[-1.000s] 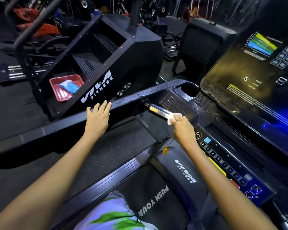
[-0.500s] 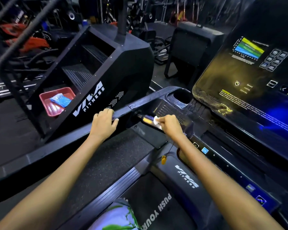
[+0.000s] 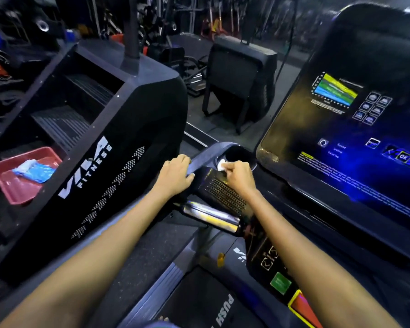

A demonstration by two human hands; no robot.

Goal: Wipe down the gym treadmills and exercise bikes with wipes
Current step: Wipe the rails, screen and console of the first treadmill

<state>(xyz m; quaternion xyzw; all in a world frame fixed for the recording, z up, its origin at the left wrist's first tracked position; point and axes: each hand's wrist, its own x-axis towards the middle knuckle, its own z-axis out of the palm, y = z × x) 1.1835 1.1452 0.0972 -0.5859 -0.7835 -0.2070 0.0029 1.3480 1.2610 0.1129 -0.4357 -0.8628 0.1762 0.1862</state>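
I stand on a black treadmill, facing its console (image 3: 225, 197) with a lit touchscreen (image 3: 355, 138) at the right. My right hand (image 3: 238, 176) pinches a small white wipe (image 3: 221, 165) and holds it against the console's top left corner, at the rim of the round cup holder (image 3: 237, 153). My left hand (image 3: 175, 174) grips the treadmill's left handrail (image 3: 204, 155) just beside it, fingers curled over the top. A shiny silver grip sensor (image 3: 211, 215) sits below both hands.
A black VIVA FITNESS stair climber (image 3: 100, 147) stands close on the left. On its low step lies a red tray (image 3: 14, 183) holding a blue wipes pack (image 3: 34, 171). Another black machine (image 3: 242, 76) stands behind; button panel (image 3: 277, 278) lies lower right.
My right hand has carried the wipe from the silver grip sensor up to the cup holder rim. My left hand slid forward along the handrail and now curls over it. My view moved closer.
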